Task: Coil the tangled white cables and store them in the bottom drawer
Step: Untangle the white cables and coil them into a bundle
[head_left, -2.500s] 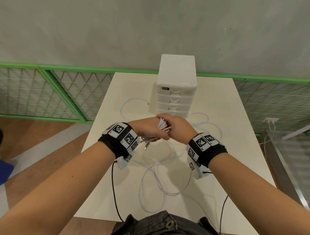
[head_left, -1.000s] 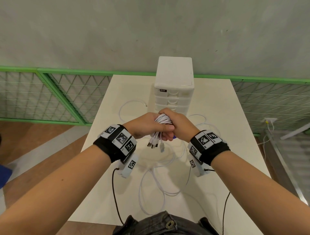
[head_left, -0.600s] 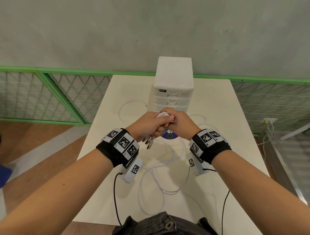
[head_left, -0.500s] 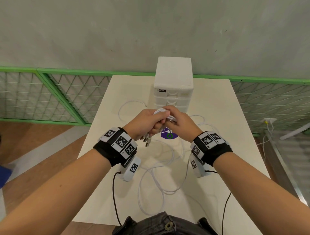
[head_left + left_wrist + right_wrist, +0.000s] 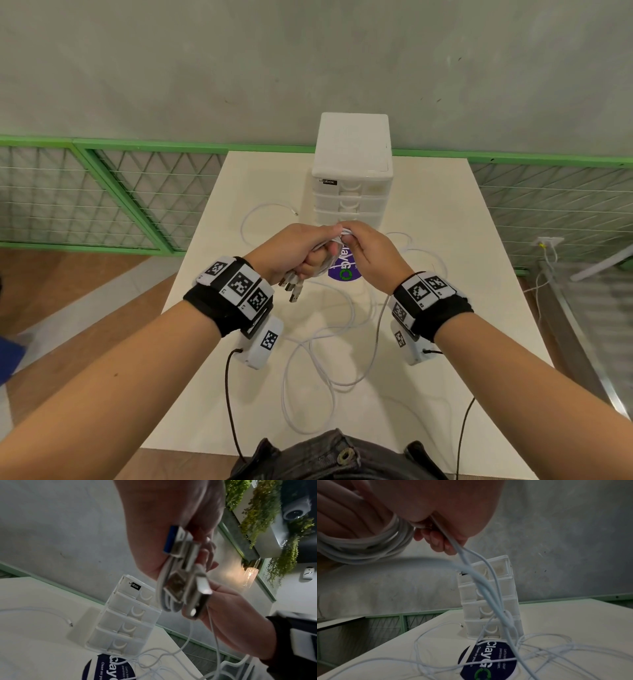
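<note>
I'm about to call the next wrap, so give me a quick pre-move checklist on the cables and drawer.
1. Left hand grips the coiled bundle: ok.
2. USB plugs gathered below the left hand: ok.
3. Right hand holds the feeding strands: ok.
4. Loose cable on the table free of tangles: not ok, loops overlap.
5. Bottom drawer open: not ok, shut.
6. Far cable end free: ok.
</note>
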